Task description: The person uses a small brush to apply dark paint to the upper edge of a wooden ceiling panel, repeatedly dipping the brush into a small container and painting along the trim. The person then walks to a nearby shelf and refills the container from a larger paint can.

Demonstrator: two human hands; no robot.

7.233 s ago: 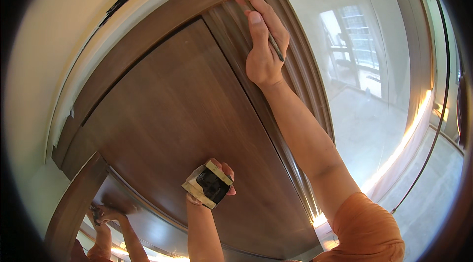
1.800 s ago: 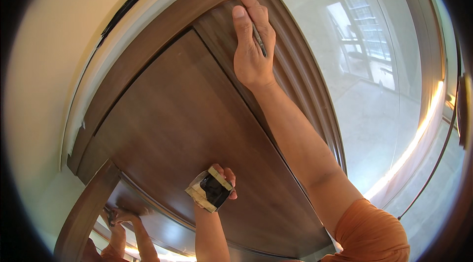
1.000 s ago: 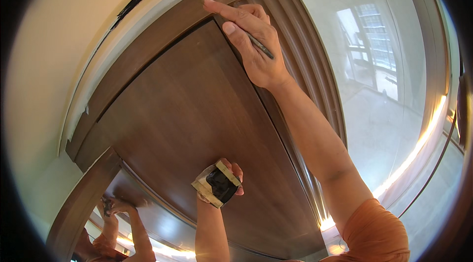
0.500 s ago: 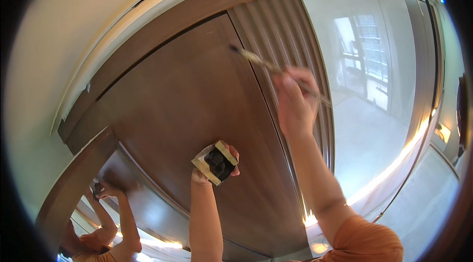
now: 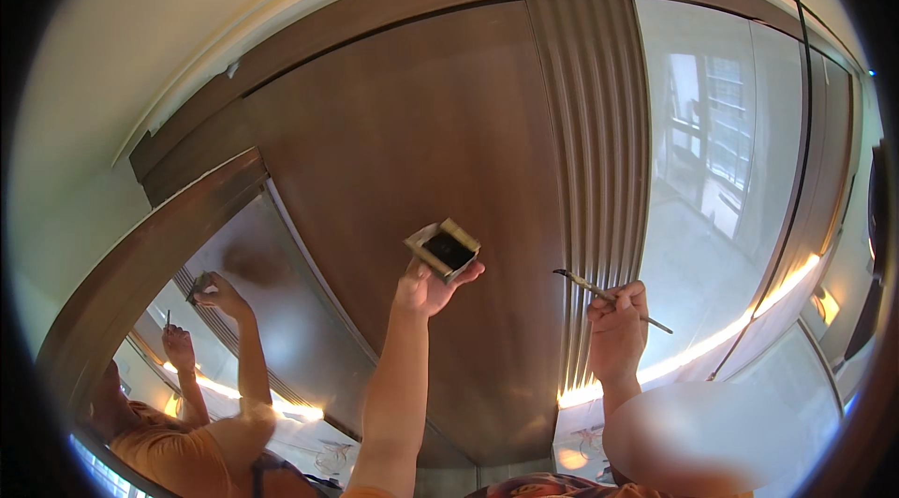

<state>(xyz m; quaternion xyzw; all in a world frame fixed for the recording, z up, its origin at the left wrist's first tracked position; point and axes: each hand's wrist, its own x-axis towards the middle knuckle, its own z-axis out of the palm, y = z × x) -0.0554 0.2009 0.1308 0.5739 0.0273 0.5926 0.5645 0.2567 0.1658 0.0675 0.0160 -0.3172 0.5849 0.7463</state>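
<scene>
My left hand (image 5: 426,287) holds a small pale, open-topped box (image 5: 442,249) with black paint inside, in front of a brown wooden panel (image 5: 449,114). My right hand (image 5: 618,334) is closed round a thin paintbrush (image 5: 588,285) with a dark tip, to the right of the box and in front of the vertical fluted strip (image 5: 585,105). Its tip is clear of the pale upper trim (image 5: 309,17).
A brown-framed mirror (image 5: 262,283) at lower left shows my arms and orange top. On the right are a glossy white panel (image 5: 702,236), a bright light strip (image 5: 787,281) and a dark hanging cable (image 5: 798,2). A cream surface (image 5: 140,49) borders the upper trim.
My right hand, earlier raised with the brush at the black band in the upper trim, has moved down beside the box. The view has shifted, leaving the trim farther up in the picture.
</scene>
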